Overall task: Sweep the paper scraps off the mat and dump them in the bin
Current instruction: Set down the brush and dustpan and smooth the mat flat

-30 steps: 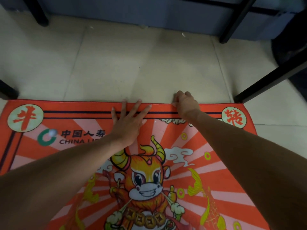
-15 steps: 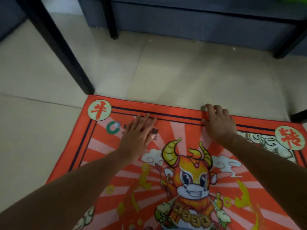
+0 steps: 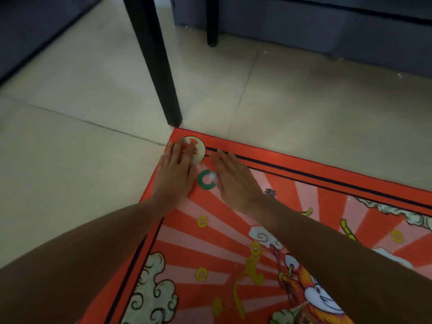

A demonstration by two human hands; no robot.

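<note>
Both hands flat, fingers spread, holding nothing, at mat (image 3: pixel 292 188) far-left corner. White paper scrap (image 3: pixel 212 176) on green logo, between left hand (image 3: pixel 176 174) and right hand (image 3: pixel 236 181), touching right grip's thumb side.

Paper scrap (image 3: pixel 212 176) on mat (image 3: pixel 304 183), between both hands

Orange-red mat (image 3: pixel 304 183) with pink rays, navy border stripes, cartoon ox; beige floor tiles (image 3: pixel 70 160).

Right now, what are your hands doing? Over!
Left hand and right hand flat, open on mat corner. White scrap between them. Black leg at corner.
</note>
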